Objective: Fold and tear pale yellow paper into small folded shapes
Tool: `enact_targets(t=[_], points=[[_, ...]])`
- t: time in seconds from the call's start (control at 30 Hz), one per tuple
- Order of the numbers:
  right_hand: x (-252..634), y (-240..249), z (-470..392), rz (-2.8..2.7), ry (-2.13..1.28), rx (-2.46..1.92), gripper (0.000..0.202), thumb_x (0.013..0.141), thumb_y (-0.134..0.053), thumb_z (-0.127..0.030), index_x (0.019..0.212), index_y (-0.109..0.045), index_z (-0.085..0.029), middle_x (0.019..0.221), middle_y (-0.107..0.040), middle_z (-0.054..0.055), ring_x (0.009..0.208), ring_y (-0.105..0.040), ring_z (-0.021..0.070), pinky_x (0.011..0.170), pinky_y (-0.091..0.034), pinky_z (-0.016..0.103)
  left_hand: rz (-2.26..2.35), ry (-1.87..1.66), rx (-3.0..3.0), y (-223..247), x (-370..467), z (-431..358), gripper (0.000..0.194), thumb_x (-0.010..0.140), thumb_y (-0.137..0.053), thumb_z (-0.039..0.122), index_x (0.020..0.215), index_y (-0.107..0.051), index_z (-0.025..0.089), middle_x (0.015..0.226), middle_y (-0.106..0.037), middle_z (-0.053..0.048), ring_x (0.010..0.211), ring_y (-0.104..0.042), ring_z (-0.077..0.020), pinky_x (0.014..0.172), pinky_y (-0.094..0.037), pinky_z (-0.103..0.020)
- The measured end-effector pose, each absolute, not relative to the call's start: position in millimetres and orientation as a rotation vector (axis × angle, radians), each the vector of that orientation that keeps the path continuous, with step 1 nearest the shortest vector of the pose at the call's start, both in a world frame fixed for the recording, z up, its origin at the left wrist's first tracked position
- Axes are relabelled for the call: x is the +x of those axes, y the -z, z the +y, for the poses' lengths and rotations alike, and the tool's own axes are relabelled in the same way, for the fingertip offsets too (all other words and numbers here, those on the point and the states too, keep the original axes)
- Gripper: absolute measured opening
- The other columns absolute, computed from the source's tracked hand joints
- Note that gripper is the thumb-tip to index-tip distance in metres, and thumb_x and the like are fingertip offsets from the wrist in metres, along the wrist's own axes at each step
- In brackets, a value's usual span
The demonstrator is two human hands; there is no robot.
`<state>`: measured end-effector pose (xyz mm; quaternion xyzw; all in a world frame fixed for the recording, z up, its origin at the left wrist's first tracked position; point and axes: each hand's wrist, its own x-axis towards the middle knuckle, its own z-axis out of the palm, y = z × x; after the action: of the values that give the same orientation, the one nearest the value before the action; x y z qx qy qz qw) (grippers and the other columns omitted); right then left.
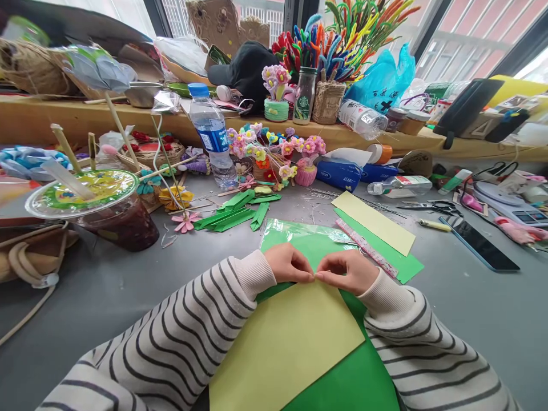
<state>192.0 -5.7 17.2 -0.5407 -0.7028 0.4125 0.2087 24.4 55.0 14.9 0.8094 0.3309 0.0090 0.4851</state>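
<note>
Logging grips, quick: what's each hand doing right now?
Left hand: closed, pinching the pale yellow sheet at its far end.
Right hand: closed, pinching the same sheet, right beside the left hand.

From my end I see a grey desk (496, 319) spreading out on both sides of the fingers (305, 278), with a dull sheen to their left. Well beyond the fingers, a yellowish-brown ledge (175, 127) runs across the view. Above it I have windows (466, 34) in dark frames (439, 31), slanting on the far right. Pale daylight fills the panes, and through them I make out light bars against something pinkish.
</note>
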Motion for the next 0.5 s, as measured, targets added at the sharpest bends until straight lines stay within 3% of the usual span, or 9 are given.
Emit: enact_targets(t=[0.23, 0.43, 0.5], points=[[215, -26, -5, -1.643, -1.464, -1.454, 0.019, 0.067, -0.056, -0.032, 0.068, -0.059, -0.014, 0.059, -0.059, 0.002, 0.054, -0.054, 0.0118, 0.054, -0.046, 0.026, 0.779, 0.008, 1.947, -16, 24, 57, 0.026, 0.06, -0.057, 0.035, 0.072, -0.066, 0.013, 0.062, -0.063, -0.002, 0.058, -0.052, -0.0107, 0.052, -0.038, -0.017], [208, -22, -5, -1.693, -1.343, -1.437, 0.023, 0.067, -0.055, -0.034, 0.078, -0.059, -0.014, 0.07, -0.062, 0.006, 0.062, -0.057, 0.0144, 0.058, -0.047, 0.027, 0.802, -0.006, 1.949, -16, 24, 56, 0.025, 0.06, -0.057, 0.034, 0.071, -0.066, 0.013, 0.059, -0.061, -0.001, 0.056, -0.051, -0.0101, 0.051, -0.038, -0.017], [199, -18, -6, -1.849, -1.24, -1.444, 0.025, 0.065, -0.056, -0.035, 0.075, -0.061, -0.013, 0.065, -0.062, 0.006, 0.057, -0.054, 0.0135, 0.052, -0.044, 0.025, 0.814, -0.009, 1.961, -16, 24, 55, 0.026, 0.06, -0.057, 0.035, 0.071, -0.066, 0.013, 0.058, -0.06, -0.001, 0.055, -0.05, -0.0102, 0.05, -0.037, -0.018]])
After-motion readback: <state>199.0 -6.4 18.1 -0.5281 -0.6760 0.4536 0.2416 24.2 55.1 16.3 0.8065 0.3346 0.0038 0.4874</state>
